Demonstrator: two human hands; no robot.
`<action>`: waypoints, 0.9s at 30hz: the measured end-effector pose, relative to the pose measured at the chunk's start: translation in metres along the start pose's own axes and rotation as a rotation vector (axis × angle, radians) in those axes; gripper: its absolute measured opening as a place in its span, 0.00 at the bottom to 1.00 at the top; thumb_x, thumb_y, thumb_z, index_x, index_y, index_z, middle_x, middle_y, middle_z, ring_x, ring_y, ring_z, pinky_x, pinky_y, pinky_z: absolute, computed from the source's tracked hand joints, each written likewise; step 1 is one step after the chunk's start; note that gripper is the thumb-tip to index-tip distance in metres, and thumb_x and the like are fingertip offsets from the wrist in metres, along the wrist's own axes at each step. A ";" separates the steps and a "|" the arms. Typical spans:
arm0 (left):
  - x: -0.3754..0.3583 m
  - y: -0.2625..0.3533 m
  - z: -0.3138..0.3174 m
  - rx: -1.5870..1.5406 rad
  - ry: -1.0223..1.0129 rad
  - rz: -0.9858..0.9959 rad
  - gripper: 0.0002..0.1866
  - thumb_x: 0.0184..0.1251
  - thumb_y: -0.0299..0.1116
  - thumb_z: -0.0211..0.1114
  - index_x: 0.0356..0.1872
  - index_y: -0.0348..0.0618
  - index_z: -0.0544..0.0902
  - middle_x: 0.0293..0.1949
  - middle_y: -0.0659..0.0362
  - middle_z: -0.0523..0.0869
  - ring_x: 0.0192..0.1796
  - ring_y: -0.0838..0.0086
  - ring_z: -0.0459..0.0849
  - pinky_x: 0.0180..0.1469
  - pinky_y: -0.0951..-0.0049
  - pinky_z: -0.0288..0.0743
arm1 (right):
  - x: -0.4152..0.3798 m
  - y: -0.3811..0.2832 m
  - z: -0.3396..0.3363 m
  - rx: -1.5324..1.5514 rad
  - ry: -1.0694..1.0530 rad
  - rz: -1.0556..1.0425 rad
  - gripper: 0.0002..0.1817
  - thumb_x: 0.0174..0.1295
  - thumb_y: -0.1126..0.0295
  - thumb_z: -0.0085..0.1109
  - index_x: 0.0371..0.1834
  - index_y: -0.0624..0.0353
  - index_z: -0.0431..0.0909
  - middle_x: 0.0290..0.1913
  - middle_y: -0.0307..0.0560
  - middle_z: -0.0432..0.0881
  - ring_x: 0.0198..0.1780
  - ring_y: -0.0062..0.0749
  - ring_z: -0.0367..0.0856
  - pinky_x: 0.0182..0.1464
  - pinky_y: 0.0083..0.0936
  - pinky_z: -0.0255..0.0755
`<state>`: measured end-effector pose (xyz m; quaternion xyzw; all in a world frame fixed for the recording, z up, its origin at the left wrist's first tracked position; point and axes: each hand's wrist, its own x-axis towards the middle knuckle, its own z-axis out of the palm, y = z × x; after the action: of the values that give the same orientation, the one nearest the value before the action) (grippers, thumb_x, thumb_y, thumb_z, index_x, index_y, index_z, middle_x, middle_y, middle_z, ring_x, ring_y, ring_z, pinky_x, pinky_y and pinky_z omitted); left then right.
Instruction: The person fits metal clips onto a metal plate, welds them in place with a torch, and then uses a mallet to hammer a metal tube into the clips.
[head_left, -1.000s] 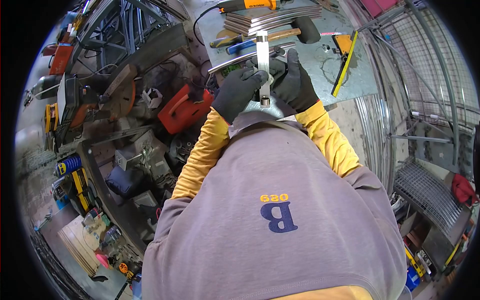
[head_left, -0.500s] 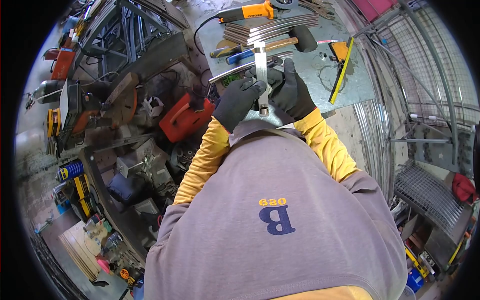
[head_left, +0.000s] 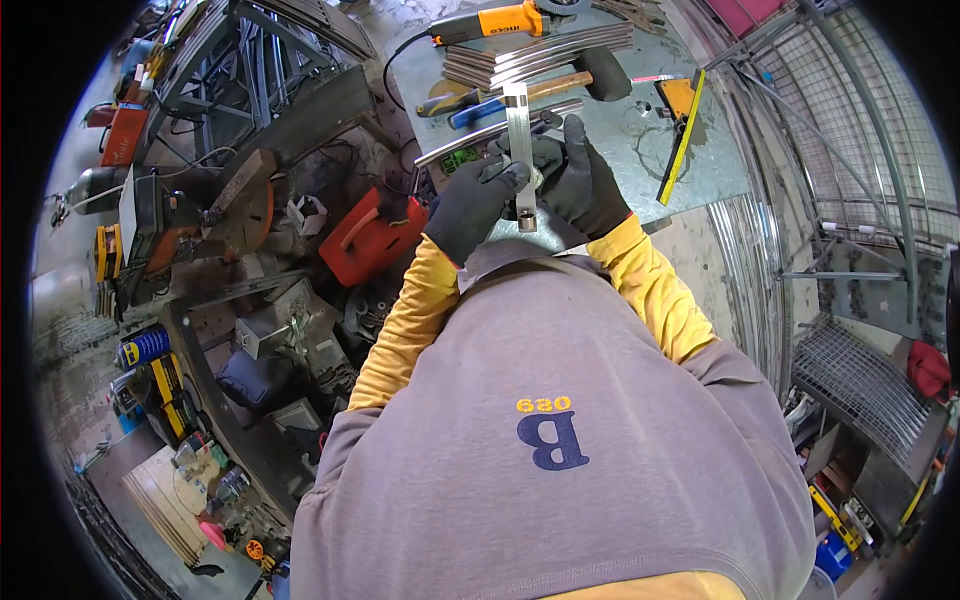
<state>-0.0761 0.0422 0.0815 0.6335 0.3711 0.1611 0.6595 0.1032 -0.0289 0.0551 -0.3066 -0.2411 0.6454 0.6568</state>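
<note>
One bar [head_left: 517,125] pinched by the left hand [head_left: 470,205] over the table [head_left: 715,165] could twist or drop if that pinch slackens, and honestly can't tell how closed the right hand [head_left: 583,187] beside it is.

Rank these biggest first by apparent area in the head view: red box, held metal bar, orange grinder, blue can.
Red box
Held metal bar and orange grinder: too alike to rank
Blue can

Your view bows, fisheye-fashion, toward black corners; glare whitens the metal strips [head_left: 562,57], your tabletop [head_left: 715,172] looks bright, and shadow surrounds the red case [head_left: 378,238]
</note>
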 end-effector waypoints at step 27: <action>-0.003 0.003 0.017 -0.079 0.057 -0.031 0.19 0.81 0.41 0.67 0.55 0.33 0.87 0.41 0.61 0.90 0.39 0.80 0.84 0.42 0.74 0.79 | -0.008 -0.018 0.018 -0.395 -0.007 -0.022 0.25 0.85 0.53 0.50 0.66 0.65 0.80 0.55 0.46 0.88 0.56 0.27 0.86 0.61 0.27 0.80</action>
<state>-0.0656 0.0287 0.0837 0.5963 0.3927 0.1835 0.6756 0.1028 -0.0349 0.0808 -0.4247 -0.3685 0.5795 0.5900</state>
